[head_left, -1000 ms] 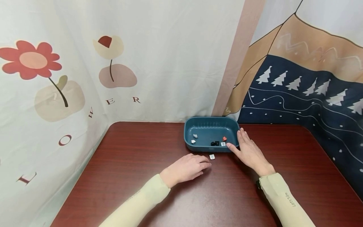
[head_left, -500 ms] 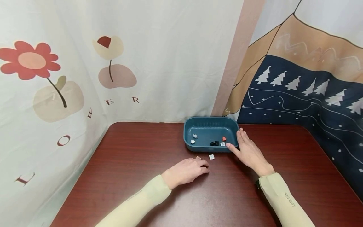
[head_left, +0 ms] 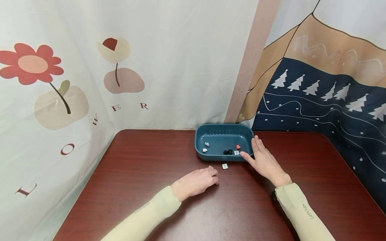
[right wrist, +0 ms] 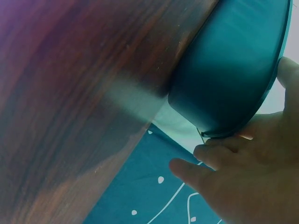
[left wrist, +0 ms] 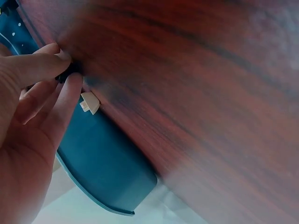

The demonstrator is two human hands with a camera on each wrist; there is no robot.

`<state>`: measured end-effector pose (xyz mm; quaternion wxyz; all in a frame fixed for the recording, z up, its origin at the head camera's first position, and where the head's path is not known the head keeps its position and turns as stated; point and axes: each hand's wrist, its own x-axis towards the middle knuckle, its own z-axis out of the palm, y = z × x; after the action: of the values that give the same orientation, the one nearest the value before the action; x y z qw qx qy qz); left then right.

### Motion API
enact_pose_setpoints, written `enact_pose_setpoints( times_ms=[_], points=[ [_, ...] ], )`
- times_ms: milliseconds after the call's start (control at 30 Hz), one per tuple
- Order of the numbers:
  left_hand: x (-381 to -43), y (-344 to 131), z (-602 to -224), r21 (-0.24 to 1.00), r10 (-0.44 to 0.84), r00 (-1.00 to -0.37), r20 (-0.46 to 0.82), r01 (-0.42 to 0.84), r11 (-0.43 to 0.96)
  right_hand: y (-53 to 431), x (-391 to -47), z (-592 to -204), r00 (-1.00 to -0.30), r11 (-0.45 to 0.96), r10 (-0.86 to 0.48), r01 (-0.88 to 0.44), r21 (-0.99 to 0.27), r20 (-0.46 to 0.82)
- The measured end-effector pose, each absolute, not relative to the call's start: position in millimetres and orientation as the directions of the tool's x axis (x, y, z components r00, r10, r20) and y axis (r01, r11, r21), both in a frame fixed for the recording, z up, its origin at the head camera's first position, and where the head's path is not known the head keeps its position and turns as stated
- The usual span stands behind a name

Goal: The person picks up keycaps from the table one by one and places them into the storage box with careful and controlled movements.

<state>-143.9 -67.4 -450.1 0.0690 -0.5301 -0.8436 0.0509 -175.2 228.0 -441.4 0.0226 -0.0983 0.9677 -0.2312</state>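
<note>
My left hand (head_left: 197,182) is low over the table, in front of the bin. In the left wrist view its thumb and fingertips pinch a small black keycap (left wrist: 69,73), mostly covered by the fingers. A beige keycap (left wrist: 90,103) with a stem lies just beyond those fingertips. To its right on the table is a white printed keycap (head_left: 224,166). My right hand (head_left: 266,164) rests against the right end of the blue plastic bin (head_left: 224,130), thumb over the front rim and fingers stretched along the side wall.
Inside the bin lie two pale pieces (head_left: 205,150) on the left, black pieces (head_left: 230,152), a white printed keycap (head_left: 236,152) and an orange piece (head_left: 238,147). The brown table (head_left: 150,147) backs onto printed curtains (head_left: 181,67).
My left hand has drawn back slightly toward me and to the left, its fingers curling in. The beige keycap has come into view beyond it. The right hand stays on the bin.
</note>
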Motion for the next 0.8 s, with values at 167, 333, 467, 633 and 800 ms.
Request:
enact_pose_setpoints(
  times_ms=[167,333,467,633,800],
  points=[
    [-143,-68,-449,-0.135,0.895,-0.44,0.068,0.885,0.445,228,-175,-441,-0.979,0.872,-0.203,-0.182,-0.453,0.002],
    [-143,-70,-449,-0.106,0.893,-0.444,0.071,0.887,0.45,228,-175,-441,-0.978,0.876,-0.208,-0.191,-0.444,0.011],
    [-142,-71,-446,-0.107,0.893,-0.444,0.073,0.887,0.449,228,-175,-442,-0.978,0.877,-0.209,-0.194,-0.439,0.016],
    [-141,-73,-440,-0.112,0.892,-0.438,0.116,0.886,0.449,229,-175,-442,-0.978,0.879,-0.207,-0.193,-0.435,0.015],
    [-142,-74,-431,-0.089,0.881,-0.442,0.167,0.883,0.46,228,-176,-442,-0.978,0.881,-0.206,-0.193,-0.432,0.018]
  ],
)
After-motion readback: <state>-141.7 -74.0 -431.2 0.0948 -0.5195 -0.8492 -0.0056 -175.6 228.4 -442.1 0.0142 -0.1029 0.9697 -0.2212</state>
